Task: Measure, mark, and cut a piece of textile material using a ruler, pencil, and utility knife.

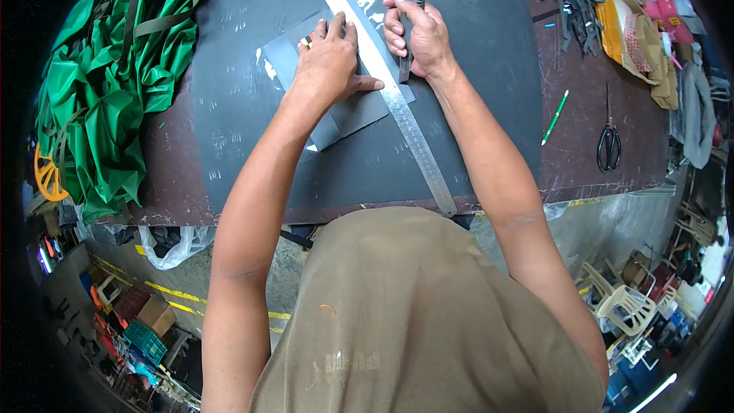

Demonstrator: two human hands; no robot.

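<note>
Two hands are at work on a dark bench (589, 160), and the scene reads from the left edge inward. Farthest left lies a heap of green fabric (107, 99) with olive straps running through it, and an orange wheel-like object (47, 176) shows just beneath it. Next comes a large black cutting mat (245, 153), scored with many pale nicks. On the mat rests a smaller grey sheet (348, 115), tilted. The left hand (329, 61) lies flat and spread on this sheet, fingers splayed, pressing down on it and on the near edge of a long steel ruler (405, 122) that runs diagonally across the sheet. Just right of the ruler, the right hand (420, 34) is closed round a black and red utility knife (407, 19), its blade end down against the ruler's right edge.

Judging from the layout, the cut is under way but near its start: the knife sits toward the far part of the sheet, and most of the line along the ruler toward the body seems uncut, though the slit itself is too fine to see. Farther right, a green pencil (555, 116) and black scissors (608, 141) lie apart on the bench, with black offcuts (569, 0) and yellow and tan materials (634, 38) piled at the far right corner.
</note>
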